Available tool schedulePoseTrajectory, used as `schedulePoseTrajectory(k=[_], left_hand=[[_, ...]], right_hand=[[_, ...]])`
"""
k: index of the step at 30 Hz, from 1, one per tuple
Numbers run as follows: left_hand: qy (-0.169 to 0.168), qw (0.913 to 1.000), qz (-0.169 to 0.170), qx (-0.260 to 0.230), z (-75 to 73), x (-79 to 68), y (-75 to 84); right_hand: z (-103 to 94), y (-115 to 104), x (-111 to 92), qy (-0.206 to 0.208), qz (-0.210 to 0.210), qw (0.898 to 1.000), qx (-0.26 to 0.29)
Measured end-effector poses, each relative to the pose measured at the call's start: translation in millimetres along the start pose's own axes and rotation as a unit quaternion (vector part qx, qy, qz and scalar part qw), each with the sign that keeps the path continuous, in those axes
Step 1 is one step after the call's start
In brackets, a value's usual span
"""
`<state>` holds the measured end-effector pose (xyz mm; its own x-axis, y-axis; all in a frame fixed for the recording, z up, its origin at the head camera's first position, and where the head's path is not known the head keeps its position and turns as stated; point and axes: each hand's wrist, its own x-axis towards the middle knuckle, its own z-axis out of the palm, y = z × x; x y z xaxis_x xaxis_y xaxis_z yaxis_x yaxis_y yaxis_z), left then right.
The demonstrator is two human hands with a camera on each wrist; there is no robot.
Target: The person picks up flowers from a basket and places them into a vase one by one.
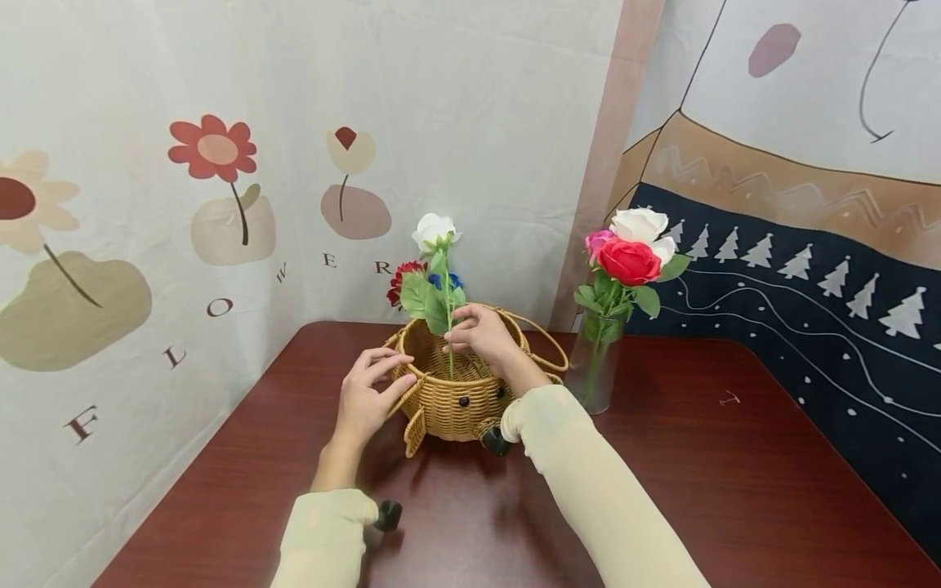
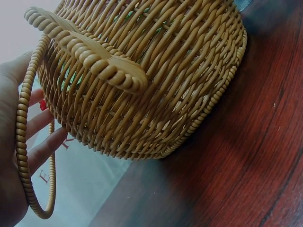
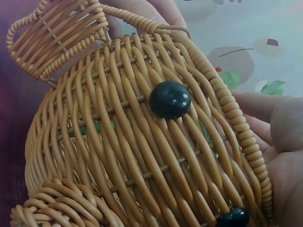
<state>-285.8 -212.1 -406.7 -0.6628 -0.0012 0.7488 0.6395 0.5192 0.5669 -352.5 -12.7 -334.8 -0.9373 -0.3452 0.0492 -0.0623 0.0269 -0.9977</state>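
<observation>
A brown wicker basket [image 1: 448, 412] with dark bead eyes stands on the table. My right hand [image 1: 481, 335] reaches over its near rim and pinches the green stem of a white rose [image 1: 436, 233], held upright with its lower stem inside the basket. At the basket's left side, my left hand [image 1: 367, 392] touches the rim and wall with fairly straight fingers. In the left wrist view a looped wicker handle [image 2: 21, 127] crosses in front of that palm. A dark red flower [image 1: 404, 282] and a blue flower [image 1: 445, 281] show behind the rose's leaves.
Right of the basket stands a clear vase [image 1: 591, 380] holding white, red and pink roses [image 1: 628, 260]. Another handle [image 1: 555, 347] sticks out from the basket toward the vase. The reddish-brown table [image 1: 698, 457] meets printed cloth [image 1: 470, 98] at the back.
</observation>
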Motion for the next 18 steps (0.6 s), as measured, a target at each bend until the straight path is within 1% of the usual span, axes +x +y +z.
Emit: schedulePoseTrajectory(k=[4,11,15,18], left_hand=[[0.001,1.0,0.001,-0.002,-0.2,-0.2,0.0],[0.001,1.0,0.0,0.006,-0.9,-1.7,-0.1],[0.0,1.0,0.003,0.003,0.1,-1.2,-0.3],[0.002,1.0,0.007,-0.004,0.9,0.0,-0.4]], right_hand=[[0.3,0.4,0.7,0.007,-0.005,1.0,0.003],[3.2,-4.6,-5.9,0.013,-0.013,1.0,-0.016],[3.7,-7.0,-9.1,0.027,-0.036,0.998,-0.036],[3.1,-8.6,-9.8,0.046,-0.065,0.995,-0.055]])
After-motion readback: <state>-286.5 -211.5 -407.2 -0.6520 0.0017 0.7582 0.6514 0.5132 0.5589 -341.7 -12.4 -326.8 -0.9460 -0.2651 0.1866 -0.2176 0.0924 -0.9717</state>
